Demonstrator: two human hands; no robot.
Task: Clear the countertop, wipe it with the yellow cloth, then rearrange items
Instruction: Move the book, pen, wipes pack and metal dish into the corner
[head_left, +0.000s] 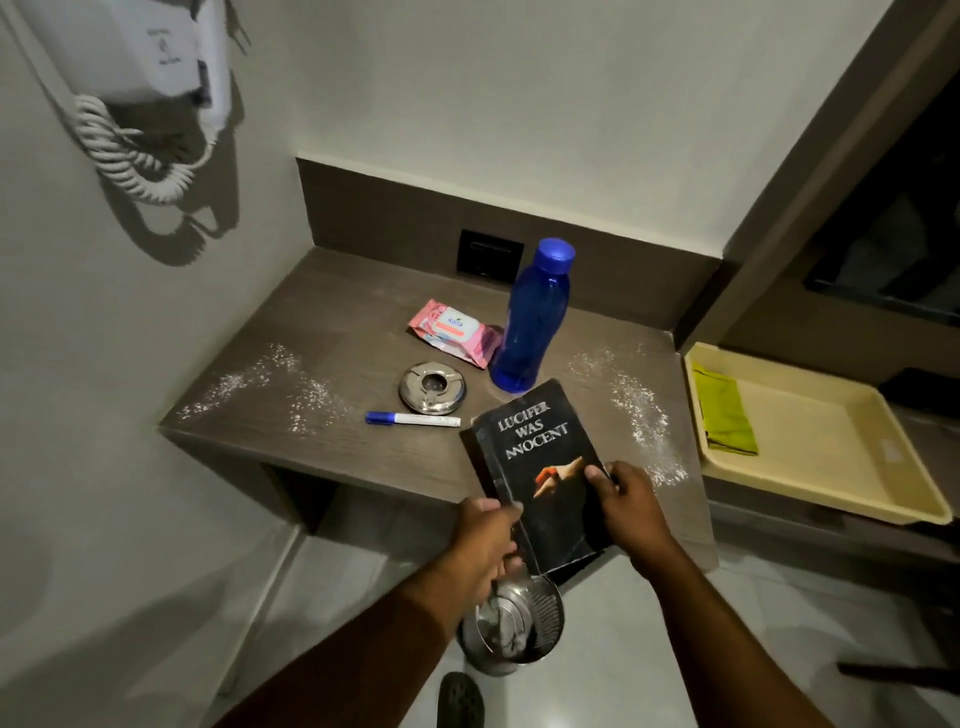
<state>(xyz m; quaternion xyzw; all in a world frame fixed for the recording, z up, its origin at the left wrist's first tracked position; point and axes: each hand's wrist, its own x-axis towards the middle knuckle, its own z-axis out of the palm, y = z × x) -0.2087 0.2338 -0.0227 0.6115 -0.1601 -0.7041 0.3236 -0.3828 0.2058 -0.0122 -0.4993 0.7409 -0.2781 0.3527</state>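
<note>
A black paperback book is held tilted over the front edge of the brown countertop. My left hand grips its lower left edge and my right hand grips its right edge. On the countertop stand a blue bottle, a pink wipes pack, a round metal ashtray and a blue-capped marker. White powder is scattered on the right, and more powder lies on the left. The yellow-green cloth lies folded in a cream tray to the right.
A metal waste bin stands on the floor under the book. A wall-mounted hair dryer with a coiled cord hangs at upper left. A dark socket plate sits in the back panel. A dark shoe shows at the bottom.
</note>
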